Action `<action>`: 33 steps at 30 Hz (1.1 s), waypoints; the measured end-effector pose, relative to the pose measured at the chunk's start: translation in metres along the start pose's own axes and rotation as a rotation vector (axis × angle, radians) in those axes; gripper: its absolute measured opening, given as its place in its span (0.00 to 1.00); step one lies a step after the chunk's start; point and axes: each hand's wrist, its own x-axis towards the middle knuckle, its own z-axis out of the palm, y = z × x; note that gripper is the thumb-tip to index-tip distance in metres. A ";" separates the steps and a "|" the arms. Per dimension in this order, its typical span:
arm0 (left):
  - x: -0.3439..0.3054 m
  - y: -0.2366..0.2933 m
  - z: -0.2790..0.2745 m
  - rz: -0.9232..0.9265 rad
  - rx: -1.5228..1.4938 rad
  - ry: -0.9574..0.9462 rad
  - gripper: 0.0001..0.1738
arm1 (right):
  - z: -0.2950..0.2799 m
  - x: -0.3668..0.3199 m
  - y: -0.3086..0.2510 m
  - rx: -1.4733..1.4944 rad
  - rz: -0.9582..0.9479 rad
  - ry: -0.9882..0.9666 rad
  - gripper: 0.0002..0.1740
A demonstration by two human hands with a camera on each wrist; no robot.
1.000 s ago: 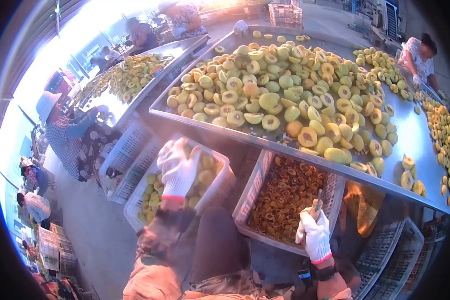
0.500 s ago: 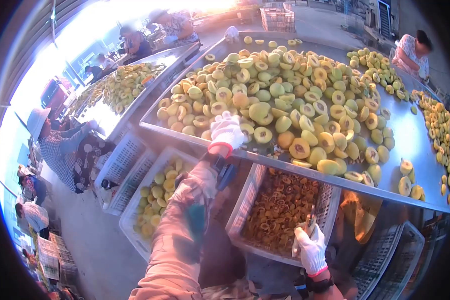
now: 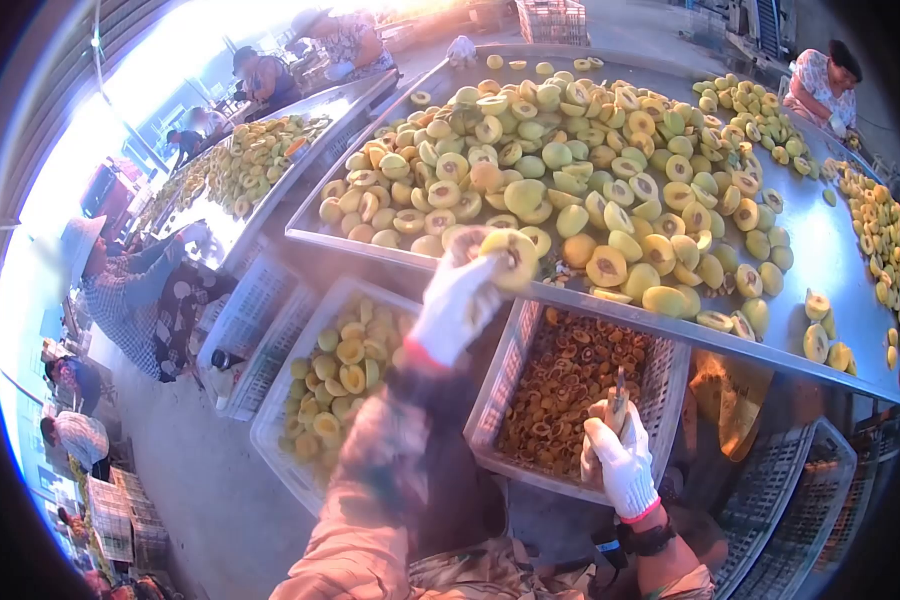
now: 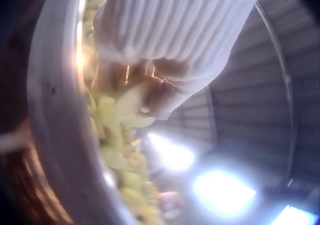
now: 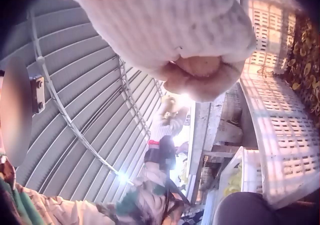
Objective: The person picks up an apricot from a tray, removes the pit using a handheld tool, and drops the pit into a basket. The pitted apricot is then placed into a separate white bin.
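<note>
In a white glove, my left hand (image 3: 458, 305) pinches a halved yellow-green fruit (image 3: 511, 258), cut face showing, just off the near edge of the metal table (image 3: 390, 250). The left wrist view shows the gloved hand (image 4: 165, 35) large, with the fruit (image 4: 131, 102) at its fingers. Gloved too, my right hand (image 3: 622, 462) is curled round a small tool with a thin pointed tip (image 3: 620, 382), over the crate of brown pits (image 3: 570, 385). In the right wrist view the right hand (image 5: 175, 35) hides the tool.
Many halved fruits (image 3: 580, 180) lie heaped on the table. A white crate of fruit halves (image 3: 340, 375) stands at the lower left, with empty crates (image 3: 255, 310) beyond it. Stacked crates (image 3: 790, 500) are at the lower right. Other people work around.
My left hand went from above the fruit crate to the table, then came back off its edge with a fruit half. My right hand stays above the pit crate, with the tool more upright.
</note>
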 end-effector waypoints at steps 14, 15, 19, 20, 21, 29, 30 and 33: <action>-0.111 -0.085 0.050 -0.326 -0.267 0.186 0.26 | 0.009 0.006 -0.005 -0.119 0.247 -0.097 0.12; -0.113 -0.085 0.051 -0.312 -0.255 0.186 0.25 | 0.009 0.007 -0.004 -0.109 0.268 -0.089 0.12; -0.116 -0.082 0.058 -0.277 -0.072 0.216 0.21 | 0.005 0.007 -0.001 0.008 0.305 -0.118 0.13; -0.116 -0.083 0.058 -0.270 -0.049 0.210 0.21 | 0.005 0.007 -0.001 0.025 0.312 -0.124 0.13; -0.116 -0.083 0.058 -0.263 -0.026 0.204 0.21 | 0.004 0.007 -0.002 0.042 0.319 -0.131 0.13; -0.115 -0.085 0.062 -0.233 0.008 0.208 0.16 | 0.001 0.005 -0.001 0.174 0.360 -0.192 0.11; -0.115 -0.085 0.063 -0.222 0.010 0.205 0.16 | 0.002 0.005 -0.002 0.200 0.374 -0.196 0.11; -0.114 -0.087 0.065 -0.203 0.063 0.220 0.16 | 0.000 0.006 -0.004 0.251 0.406 -0.213 0.10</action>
